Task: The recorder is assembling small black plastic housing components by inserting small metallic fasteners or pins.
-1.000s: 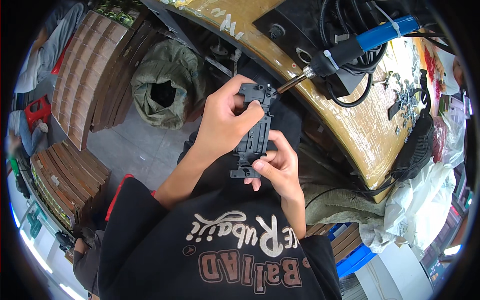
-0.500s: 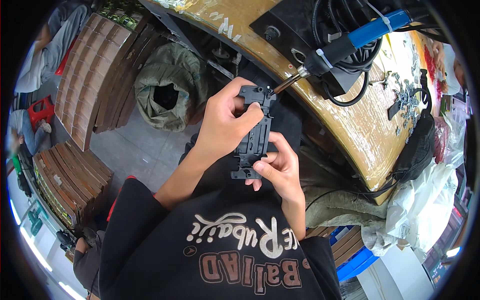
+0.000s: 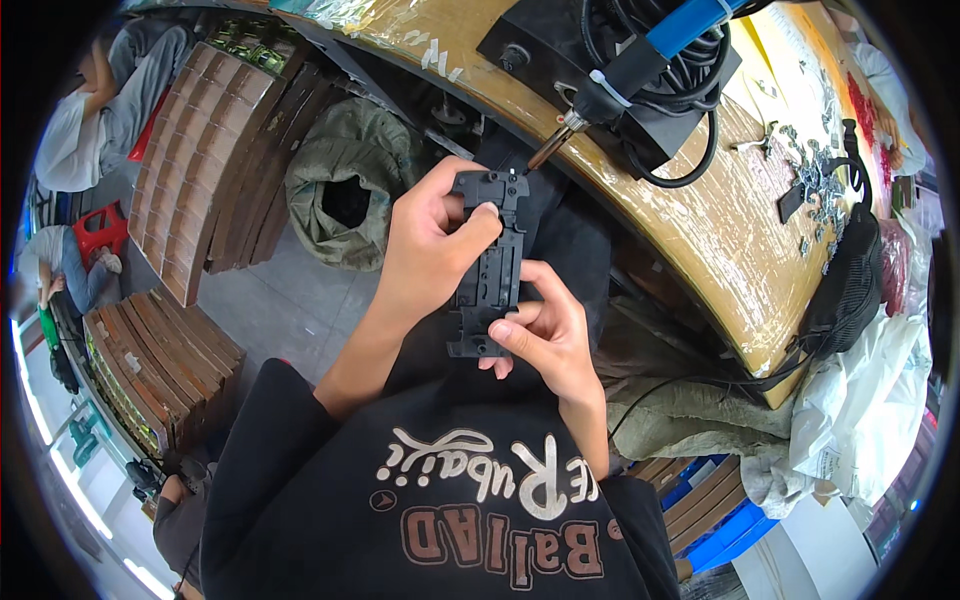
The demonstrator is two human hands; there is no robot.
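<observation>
A long black moulded plastic part is held upright in front of my body by both hands. My left hand is closed round its upper left side, the thumb pressed on its face. At the lower end my right hand pinches the right edge, thumb on top and fingers beneath. Above, a soldering iron with a blue and black handle points down to the left. Its copper-coloured tip meets or nearly meets the part's upper right corner; contact cannot be told for certain.
The wrapped workbench carries a black block, looped cable and small metal pieces. A green sack stands on the floor by stacked divided trays. White plastic bags hang at the right. Other people sit at the far left and right.
The view has turned slightly, so the bench and iron appear further left and the floor items further right. Both hands keep the same grip on the plastic part, its upper corner still at the tip.
</observation>
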